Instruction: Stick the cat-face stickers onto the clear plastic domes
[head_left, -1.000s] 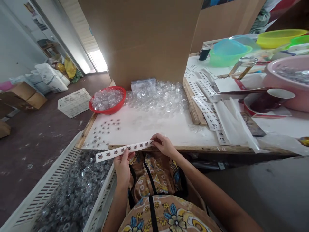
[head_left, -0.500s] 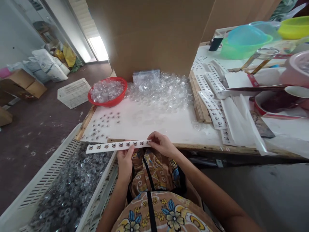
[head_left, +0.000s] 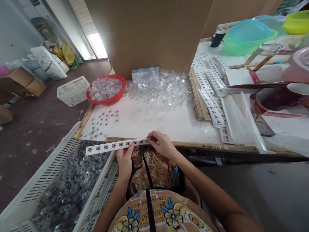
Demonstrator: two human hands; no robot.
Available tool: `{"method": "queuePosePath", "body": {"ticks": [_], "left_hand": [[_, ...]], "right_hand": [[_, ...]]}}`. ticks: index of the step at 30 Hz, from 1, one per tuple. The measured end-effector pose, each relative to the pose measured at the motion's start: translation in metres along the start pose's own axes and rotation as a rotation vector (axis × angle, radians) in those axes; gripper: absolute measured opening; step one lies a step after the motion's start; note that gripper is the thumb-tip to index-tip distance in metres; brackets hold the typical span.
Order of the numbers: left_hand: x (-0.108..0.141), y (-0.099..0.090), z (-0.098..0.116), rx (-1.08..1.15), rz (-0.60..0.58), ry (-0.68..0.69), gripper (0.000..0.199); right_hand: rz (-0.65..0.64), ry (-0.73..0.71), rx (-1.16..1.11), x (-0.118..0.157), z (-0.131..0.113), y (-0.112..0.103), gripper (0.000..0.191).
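Note:
A long white sticker strip (head_left: 102, 148) printed with a row of small dark animal faces is held level at the table's front edge. My left hand (head_left: 125, 158) pinches it near the middle from below, thumb on the printed side. At the strip's right end, my right hand (head_left: 160, 143) closes thumb and fingers on the tip; whether a single sticker is lifted there is hidden. Beyond the hands lies the white tabletop (head_left: 142, 122), with small dark stickers (head_left: 103, 119) dotted over its left part. Many clear plastic domed pieces (head_left: 169, 88) are heaped at the back.
A red basin (head_left: 118, 96) full of clear pieces stands at the back left. Below it, a white crate (head_left: 53, 170) holds many clear pieces. Wooden blocks (head_left: 199, 106) and more sticker strips (head_left: 213, 108) lie right. A cardboard sheet (head_left: 152, 35) rises behind.
Both hands keep their hold on the strip. Its left end has dipped slightly, and the whole view has shifted a little.

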State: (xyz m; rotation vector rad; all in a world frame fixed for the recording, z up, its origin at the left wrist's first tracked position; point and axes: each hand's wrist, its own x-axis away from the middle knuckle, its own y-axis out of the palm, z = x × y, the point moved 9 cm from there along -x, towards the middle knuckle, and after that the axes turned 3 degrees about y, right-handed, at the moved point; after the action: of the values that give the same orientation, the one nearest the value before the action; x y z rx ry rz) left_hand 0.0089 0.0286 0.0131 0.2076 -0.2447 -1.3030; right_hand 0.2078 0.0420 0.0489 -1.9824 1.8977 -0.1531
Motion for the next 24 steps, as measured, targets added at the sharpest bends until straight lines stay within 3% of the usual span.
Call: {"method": "queuePosePath", "body": {"ticks": [10, 16, 24], "left_hand": [[0.002, -0.003, -0.002, -0.006, 0.001, 0.002, 0.036], [0.003, -0.004, -0.001, -0.001, 0.033, -0.028, 0.04], [0.003, -0.012, -0.009, 0.06, 0.063, -0.069, 0.044]], "right_hand": [[-0.057, -0.053, 0.008, 0.001, -0.014, -0.004, 0.007], [-0.073, -0.06, 0.037, 0.0, -0.01, 0.002, 0.009], [-0.155, -0.091, 0.37, 0.001, -0.018, 0.012, 0.008]]}}
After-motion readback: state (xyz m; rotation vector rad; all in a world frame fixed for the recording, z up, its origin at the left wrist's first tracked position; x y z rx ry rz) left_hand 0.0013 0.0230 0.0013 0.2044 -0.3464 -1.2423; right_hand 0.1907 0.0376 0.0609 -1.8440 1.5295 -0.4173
